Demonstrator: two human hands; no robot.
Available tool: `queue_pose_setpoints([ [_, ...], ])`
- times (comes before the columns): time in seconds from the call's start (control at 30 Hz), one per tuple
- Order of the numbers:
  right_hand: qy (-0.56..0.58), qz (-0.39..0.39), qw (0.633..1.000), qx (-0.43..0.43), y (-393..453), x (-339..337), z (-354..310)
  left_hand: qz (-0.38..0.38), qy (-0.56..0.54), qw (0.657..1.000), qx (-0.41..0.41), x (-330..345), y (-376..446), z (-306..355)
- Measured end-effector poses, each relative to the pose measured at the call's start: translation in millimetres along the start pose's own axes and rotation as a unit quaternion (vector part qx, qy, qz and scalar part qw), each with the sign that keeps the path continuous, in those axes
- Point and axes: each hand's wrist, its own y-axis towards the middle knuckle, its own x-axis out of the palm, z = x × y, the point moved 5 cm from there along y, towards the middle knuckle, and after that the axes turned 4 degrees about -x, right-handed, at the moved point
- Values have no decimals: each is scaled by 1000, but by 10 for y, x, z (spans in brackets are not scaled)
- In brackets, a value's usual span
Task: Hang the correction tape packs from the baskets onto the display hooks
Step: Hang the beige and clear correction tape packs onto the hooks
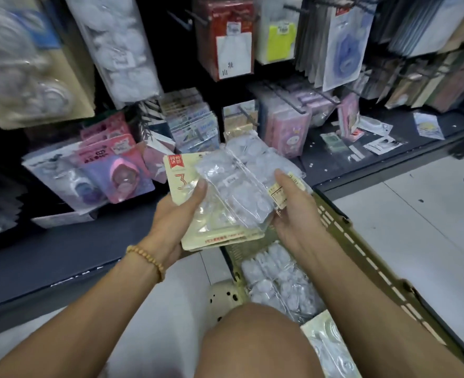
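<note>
Both hands grip a stack of correction tape packs (225,192) above the basket (361,241): left hand (176,222), right hand (296,211). Long axis runs near-to-far, tops toward the far display hooks (288,99); pale floor (416,214) beneath.

A stack of packs (225,192) is held between the left hand (176,219) and right hand (296,214), above the basket (361,241). More packs (277,282) lie in the basket; the display hooks (288,99) stand beyond.
</note>
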Motion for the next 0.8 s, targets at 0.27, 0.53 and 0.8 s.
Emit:
queue_pose_setpoints([
  [0.27,-133,-38,988,-62,-233,862,45,-1,-49,997,56,-497,-195,428],
  [0.53,-228,-107,961,-110,-606,1505,113,-3,-90,994,56,-897,-535,797],
  [0.8,-595,-312,642,-369,-985,2267,-127,27,-43,997,58,-1365,-774,879],
])
